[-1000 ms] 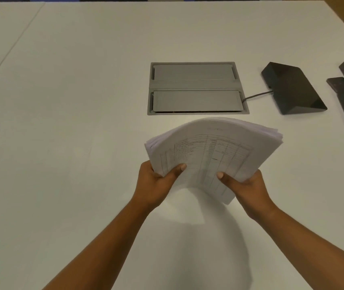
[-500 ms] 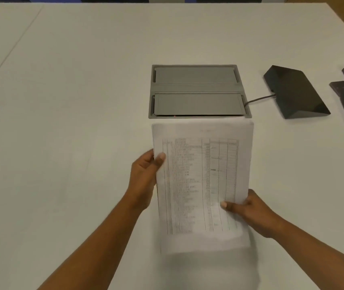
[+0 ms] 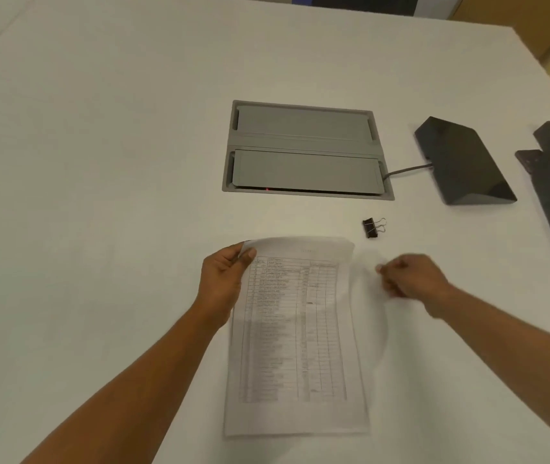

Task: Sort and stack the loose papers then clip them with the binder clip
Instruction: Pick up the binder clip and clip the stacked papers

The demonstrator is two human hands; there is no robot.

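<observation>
Paper stack (image 3: 295, 333) laid flat on the white table (image 3: 99, 195), its upper left corner pinched by the left hand (image 3: 225, 283). Right hand (image 3: 407, 279) — blurred, loosely curled, its grip not discernible — is held beside the stack's right edge. Binder clip (image 3: 373, 227) lies just beyond the upper right corner.

Stack of papers (image 3: 295, 333) thin white paper, matt, printed table on top. Binder clip (image 3: 371, 227) black body, shiny wire handles. Table (image 3: 99, 162) smooth matt white. Cable hatch (image 3: 303, 149) matt grey. Wedge device (image 3: 461, 162) dark, slightly glossy.
</observation>
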